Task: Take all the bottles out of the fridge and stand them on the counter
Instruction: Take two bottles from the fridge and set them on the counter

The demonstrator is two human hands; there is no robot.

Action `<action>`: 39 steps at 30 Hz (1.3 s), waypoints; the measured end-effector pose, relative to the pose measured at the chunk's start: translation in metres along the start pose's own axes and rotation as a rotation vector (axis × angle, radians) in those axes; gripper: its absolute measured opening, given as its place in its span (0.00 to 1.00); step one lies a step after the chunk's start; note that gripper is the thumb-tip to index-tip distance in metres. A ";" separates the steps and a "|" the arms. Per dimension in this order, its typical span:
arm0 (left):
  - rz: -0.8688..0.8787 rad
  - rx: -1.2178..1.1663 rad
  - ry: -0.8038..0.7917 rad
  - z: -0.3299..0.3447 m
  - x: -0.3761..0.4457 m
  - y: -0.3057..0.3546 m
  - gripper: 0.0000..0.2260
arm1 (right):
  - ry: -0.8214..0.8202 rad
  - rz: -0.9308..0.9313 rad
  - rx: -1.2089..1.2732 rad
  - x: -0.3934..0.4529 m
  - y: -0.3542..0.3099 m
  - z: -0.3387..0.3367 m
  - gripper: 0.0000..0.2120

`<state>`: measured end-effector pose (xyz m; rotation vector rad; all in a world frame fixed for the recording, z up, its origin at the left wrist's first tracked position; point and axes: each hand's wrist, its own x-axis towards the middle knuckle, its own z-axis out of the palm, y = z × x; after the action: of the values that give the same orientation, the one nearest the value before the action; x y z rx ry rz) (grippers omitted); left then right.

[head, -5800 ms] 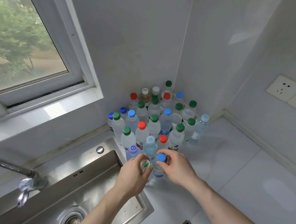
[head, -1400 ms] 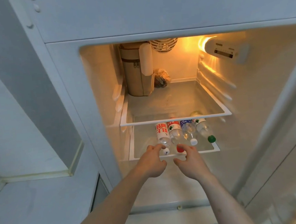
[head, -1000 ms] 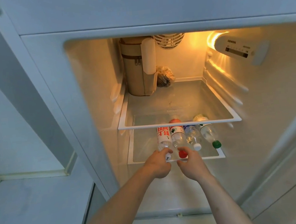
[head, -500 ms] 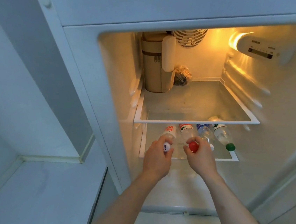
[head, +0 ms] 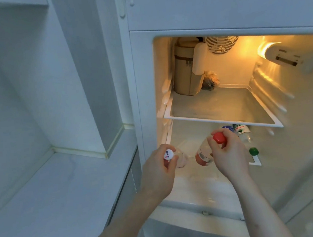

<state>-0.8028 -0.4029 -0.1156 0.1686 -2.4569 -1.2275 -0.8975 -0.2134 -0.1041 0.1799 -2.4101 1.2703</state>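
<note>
The fridge (head: 146, 100) stands open and lit inside. My left hand (head: 157, 174) grips a white-capped bottle (head: 180, 157) by its neck, just in front of the lower shelf. Beside it my right hand (head: 229, 155) holds a red-capped bottle (head: 203, 154) by the neck, its body hanging down and to the left. Two bottles lie on the lower shelf (head: 256, 163) behind my right hand: a green-capped bottle (head: 245, 135) and a blue-labelled bottle (head: 227, 128), mostly hidden. The pale counter (head: 49, 191) lies to the left of the fridge.
On the upper glass shelf (head: 217, 116) stand a tan zipped pouch (head: 185, 71) and a small dark bag (head: 209, 81) at the back. A control box (head: 286, 56) juts from the right inner wall. A white pillar (head: 86, 67) rises between counter and fridge.
Both hands have pulled back from the lower shelf, each lifting its bottle out by the neck. The view has swung left, showing more counter.
</note>
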 end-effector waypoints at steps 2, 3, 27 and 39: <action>-0.032 -0.011 0.001 -0.026 -0.027 0.002 0.02 | -0.049 -0.019 0.008 -0.016 -0.017 -0.006 0.05; -0.052 -0.023 -0.003 -0.037 -0.040 0.001 0.01 | -0.083 -0.028 0.009 -0.025 -0.025 -0.007 0.06; -0.768 0.165 0.620 -0.246 -0.371 -0.050 0.04 | -1.252 -0.483 0.304 -0.286 -0.237 0.138 0.07; -1.088 0.286 1.130 -0.262 -0.547 0.002 0.02 | -1.678 -0.931 0.463 -0.460 -0.321 0.142 0.06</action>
<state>-0.1982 -0.4464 -0.1290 1.8480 -1.3945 -0.6641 -0.4260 -0.5480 -0.1205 2.9942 -2.0545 1.1931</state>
